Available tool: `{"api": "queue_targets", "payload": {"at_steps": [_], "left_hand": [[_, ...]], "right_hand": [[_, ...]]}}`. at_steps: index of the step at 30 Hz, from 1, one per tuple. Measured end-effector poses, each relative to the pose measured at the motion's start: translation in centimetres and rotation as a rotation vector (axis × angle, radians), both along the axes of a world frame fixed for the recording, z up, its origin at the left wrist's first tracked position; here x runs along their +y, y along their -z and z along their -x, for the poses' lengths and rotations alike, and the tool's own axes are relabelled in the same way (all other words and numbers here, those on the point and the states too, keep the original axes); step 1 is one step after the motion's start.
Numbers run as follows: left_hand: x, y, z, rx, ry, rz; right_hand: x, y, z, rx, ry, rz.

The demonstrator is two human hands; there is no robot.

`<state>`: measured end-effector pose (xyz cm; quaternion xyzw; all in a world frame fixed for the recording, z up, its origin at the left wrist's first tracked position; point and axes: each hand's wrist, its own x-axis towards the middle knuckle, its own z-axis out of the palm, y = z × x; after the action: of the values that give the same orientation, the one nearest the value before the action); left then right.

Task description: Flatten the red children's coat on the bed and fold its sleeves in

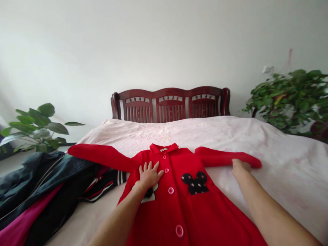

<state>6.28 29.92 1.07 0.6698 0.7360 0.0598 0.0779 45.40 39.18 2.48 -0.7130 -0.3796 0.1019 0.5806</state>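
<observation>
**Hands on a red coat** (164, 208)

My left hand (149, 175) lies spread flat, holding nothing, perhaps steadying its chest. My right hand (241, 165) meets a sleeve (217, 158) near its end; I can't tell whether it grips. Beneath them the coat lies front-up on pale bedding (289, 191), with round buttons (171, 190) and a dark mouse-eared patch (196, 185).
</observation>
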Motion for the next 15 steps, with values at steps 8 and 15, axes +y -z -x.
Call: {"api": "queue_targets", "payload": {"at_steps": [8, 15], "left_hand": [[-0.1, -2.2, 2.5, 0.063, 0.162, -0.024], [-2.1, -5.4, 12.3, 0.257, 0.013, -0.153]], "right_hand": [[-1.9, -3.0, 10.6, -0.803, -0.463, -0.030], [-3.9, 2.2, 12.7, -1.161, -0.769, 0.409]]}}
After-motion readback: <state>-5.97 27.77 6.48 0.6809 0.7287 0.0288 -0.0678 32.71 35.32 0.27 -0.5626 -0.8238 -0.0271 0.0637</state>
